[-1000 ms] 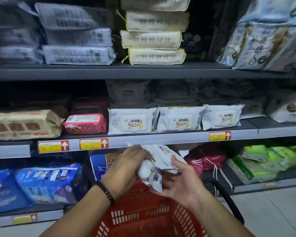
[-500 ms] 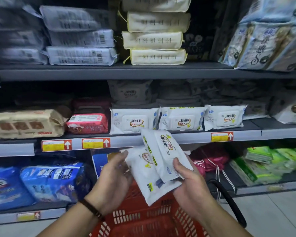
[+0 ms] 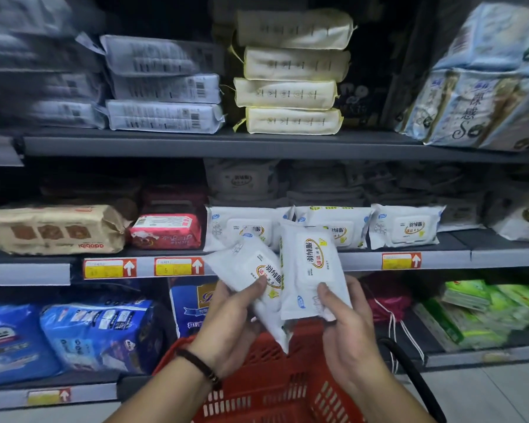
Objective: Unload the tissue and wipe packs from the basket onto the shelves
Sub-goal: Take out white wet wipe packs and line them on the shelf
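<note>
Two white wipe packs are held above the red basket (image 3: 275, 392). My left hand (image 3: 229, 325) grips the tilted left pack (image 3: 245, 267), thumb on its face. The upright right pack (image 3: 310, 267) overlaps the left one and is held at its lower edge by my right hand (image 3: 345, 334). Both packs sit in front of the middle shelf (image 3: 364, 259), where a row of matching white wipe packs (image 3: 405, 225) stands at the edge.
The top shelf (image 3: 226, 145) carries stacked grey packs (image 3: 165, 116) and cream packs (image 3: 292, 120). A brown pack (image 3: 52, 228) and a red pack (image 3: 165, 232) lie left on the middle shelf. Blue packs (image 3: 98, 334) and green packs (image 3: 471, 312) fill the lowest shelf. The basket's black handle (image 3: 416, 380) hangs right.
Both hands have lifted the two packs out of the basket and raised them to the middle shelf's edge. The packs have turned from bunched together to side by side, faces toward me.
</note>
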`<state>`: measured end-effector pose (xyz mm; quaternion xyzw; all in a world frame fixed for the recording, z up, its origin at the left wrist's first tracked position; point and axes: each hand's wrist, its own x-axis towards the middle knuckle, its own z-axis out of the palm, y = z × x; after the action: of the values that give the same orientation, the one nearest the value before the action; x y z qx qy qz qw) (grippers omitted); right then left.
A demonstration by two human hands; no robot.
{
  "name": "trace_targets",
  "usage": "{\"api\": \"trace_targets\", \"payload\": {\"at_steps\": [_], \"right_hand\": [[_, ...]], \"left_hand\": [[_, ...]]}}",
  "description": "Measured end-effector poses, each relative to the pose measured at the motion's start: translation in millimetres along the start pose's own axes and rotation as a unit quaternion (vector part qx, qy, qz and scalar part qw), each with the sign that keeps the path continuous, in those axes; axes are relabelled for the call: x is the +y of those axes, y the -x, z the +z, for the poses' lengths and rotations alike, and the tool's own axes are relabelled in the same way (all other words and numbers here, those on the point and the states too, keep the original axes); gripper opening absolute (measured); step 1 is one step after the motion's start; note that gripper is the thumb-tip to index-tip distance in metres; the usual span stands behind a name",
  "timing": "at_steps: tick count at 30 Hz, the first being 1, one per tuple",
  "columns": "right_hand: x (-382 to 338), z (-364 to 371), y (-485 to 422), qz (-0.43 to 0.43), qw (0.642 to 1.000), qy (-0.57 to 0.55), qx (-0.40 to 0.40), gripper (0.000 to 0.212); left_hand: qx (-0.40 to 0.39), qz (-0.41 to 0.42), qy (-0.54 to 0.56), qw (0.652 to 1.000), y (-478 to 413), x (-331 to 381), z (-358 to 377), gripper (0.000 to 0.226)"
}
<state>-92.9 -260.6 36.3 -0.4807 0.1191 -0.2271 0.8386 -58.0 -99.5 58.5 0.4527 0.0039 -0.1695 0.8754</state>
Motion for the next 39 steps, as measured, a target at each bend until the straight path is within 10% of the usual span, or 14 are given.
{"api": "trace_targets", "payload": {"at_steps": [5,10,16,27,39], "right_hand": [[14,8,14,-0.07,0.986,0.146,-0.048,0.037],[0,3,2,-0.097,0.964,0.237,-0.077,0.071],[-30,-8,-21,-0.274,0.701,0.628,-0.197,0.104],[-56,-29,-20,-0.173,0.845,0.504,0.053,0.101],[-156,-142,-77,-0.141,0.847,0.436,0.271,0.084]], "left_hand": [[-0.027,0.016,0.027,0.999,2,-9,10,0.058],[-0.033,0.035,-0.034,0.998,-6,5,4,0.061],[-0.039,0.068,-0.116,0.99,-17,-5,0,0.067],[-0.021,0.091,-0.063,0.994,-28,-15,41,0.026],[-0.078,0.061,-0.243,0.965,-70,-77,170,0.018]]}}
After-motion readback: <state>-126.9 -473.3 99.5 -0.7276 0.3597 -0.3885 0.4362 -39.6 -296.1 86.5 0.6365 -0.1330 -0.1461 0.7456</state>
